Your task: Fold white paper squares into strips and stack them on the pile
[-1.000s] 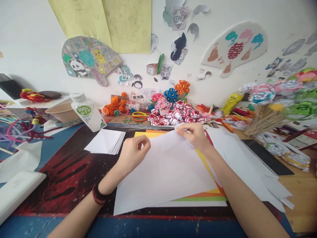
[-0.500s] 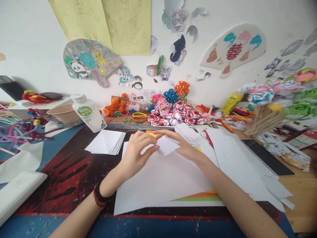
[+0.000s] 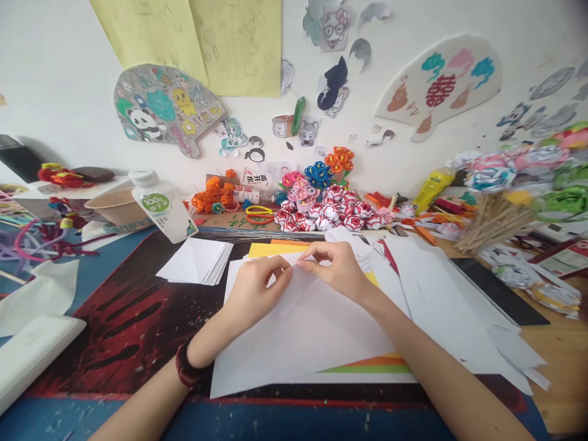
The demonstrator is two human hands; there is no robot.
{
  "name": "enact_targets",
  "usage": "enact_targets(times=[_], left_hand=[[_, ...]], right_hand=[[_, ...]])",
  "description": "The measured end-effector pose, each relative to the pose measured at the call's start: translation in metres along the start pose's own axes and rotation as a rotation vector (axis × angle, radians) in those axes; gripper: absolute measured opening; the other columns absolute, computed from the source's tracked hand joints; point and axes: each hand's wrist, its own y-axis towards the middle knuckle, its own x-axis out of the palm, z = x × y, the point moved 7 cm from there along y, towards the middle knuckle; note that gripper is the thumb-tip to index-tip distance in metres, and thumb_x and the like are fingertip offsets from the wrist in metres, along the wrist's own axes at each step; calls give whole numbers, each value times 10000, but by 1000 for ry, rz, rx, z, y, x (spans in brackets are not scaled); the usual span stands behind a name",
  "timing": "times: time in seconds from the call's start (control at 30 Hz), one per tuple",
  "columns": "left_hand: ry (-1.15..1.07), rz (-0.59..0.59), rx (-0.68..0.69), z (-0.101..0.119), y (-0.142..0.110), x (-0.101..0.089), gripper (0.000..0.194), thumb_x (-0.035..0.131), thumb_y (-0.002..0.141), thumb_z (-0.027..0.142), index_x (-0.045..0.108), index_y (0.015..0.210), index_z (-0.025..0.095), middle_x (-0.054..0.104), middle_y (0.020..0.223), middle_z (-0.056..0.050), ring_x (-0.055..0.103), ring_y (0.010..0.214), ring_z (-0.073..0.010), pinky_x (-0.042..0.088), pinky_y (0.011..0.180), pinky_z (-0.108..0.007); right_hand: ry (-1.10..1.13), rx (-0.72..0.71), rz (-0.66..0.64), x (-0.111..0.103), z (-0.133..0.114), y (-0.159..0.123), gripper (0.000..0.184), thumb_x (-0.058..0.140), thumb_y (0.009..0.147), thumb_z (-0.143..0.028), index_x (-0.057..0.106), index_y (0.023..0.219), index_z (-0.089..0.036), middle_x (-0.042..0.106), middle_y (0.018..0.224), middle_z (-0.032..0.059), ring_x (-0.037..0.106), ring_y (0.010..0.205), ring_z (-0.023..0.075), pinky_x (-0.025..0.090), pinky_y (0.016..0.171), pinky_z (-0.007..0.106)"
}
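A small piece of white paper is pinched between my two hands above a large white sheet; its outline blends into the sheet. My left hand has its thumb and index finger closed on the paper's left side. On the right side, the thumb and index finger of my right hand pinch it close to the left fingertips. Yellow paper shows behind the hands, and orange and green edges peek out beneath the big sheet. To the left lies a stack of white paper squares.
A white bottle stands behind the stack, beside a brown bowl. Red-and-white paper flowers crowd the table's back. More white sheets and a black flat object lie right. A white case sits at left.
The small paper has turned from a visible diamond to a less distinct position. My right hand has come round from behind it, and both hands' fingertips now meet in a pinch.
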Motion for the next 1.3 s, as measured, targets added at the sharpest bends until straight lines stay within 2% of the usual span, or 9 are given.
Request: enact_targets(times=[0.1,0.27,0.33,0.43,0.6,0.83,1.3], left_hand=[[-7,30,-2,2,-1,-1,196,499,852,179,622,701,156,561,601,24,447,552,-95,330,576,-231],[41,71,61,7,-4,-1,198,495,820,162,584,644,150,520,595,18,433,570,-98,319,587,-233],[66,78,61,7,-4,1,193,488,797,149,545,613,152,501,590,20,430,576,-98,313,593,-233],[76,63,-3,3,-3,5,190,490,755,141,489,566,156,467,544,35,399,539,-88,288,569,-229],[42,33,-126,-2,-1,8,211,498,733,178,439,531,161,419,497,50,360,508,-80,263,544,-225],[18,8,-212,-9,0,7,192,484,702,185,441,516,164,389,484,48,349,507,-87,272,543,-227],[62,34,-185,-7,2,-3,198,498,684,189,496,487,168,431,464,40,367,484,-94,283,519,-235]], right_hand=[[-13,-25,-30,2,-3,0,121,699,779,-288,717,774,-168,685,745,23,542,655,131,417,618,251],[26,44,-166,11,8,1,214,710,772,-374,743,824,-169,682,715,20,501,564,114,349,510,239],[3,39,-133,11,8,1,165,711,778,-327,747,775,-166,690,691,21,535,580,124,368,532,243],[-84,-50,-29,10,-2,-3,75,722,757,-200,726,691,-166,698,668,11,579,612,131,399,581,243],[-171,-194,89,10,-20,-11,144,665,763,-80,688,642,-153,691,641,8,601,593,122,414,576,230],[-211,-223,198,-3,-23,-11,147,640,759,-61,690,662,-159,702,666,20,622,617,142,435,572,238],[-269,-167,288,-22,-23,-7,154,659,773,-158,665,622,-189,686,648,24,593,605,171,434,607,289]])
